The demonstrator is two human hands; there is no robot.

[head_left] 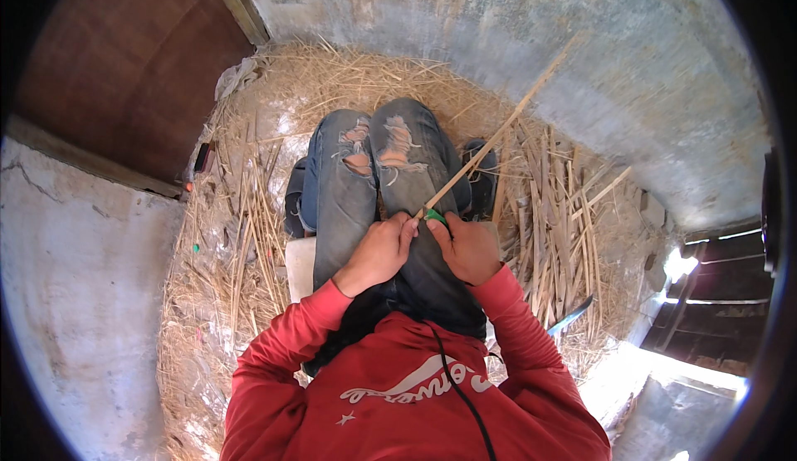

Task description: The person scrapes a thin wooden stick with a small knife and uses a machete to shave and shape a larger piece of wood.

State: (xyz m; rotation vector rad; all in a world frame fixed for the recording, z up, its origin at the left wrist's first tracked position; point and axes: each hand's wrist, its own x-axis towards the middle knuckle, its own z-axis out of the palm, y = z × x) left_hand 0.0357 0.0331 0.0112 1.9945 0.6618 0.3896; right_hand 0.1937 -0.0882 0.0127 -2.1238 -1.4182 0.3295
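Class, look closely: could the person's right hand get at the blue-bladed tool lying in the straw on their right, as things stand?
Probably not right away: the right hand grips a green-handled tool against the long pale cane strip. Nothing covers the blue-bladed tool.

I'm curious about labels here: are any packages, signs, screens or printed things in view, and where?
No packages, signs or screens show.
Printed design: on the chest of the red sweatshirt, bottom middle; curved white lettering with a small white star beside it.
Small dark flat object: at the straw's left edge by the wall; too small to identify.
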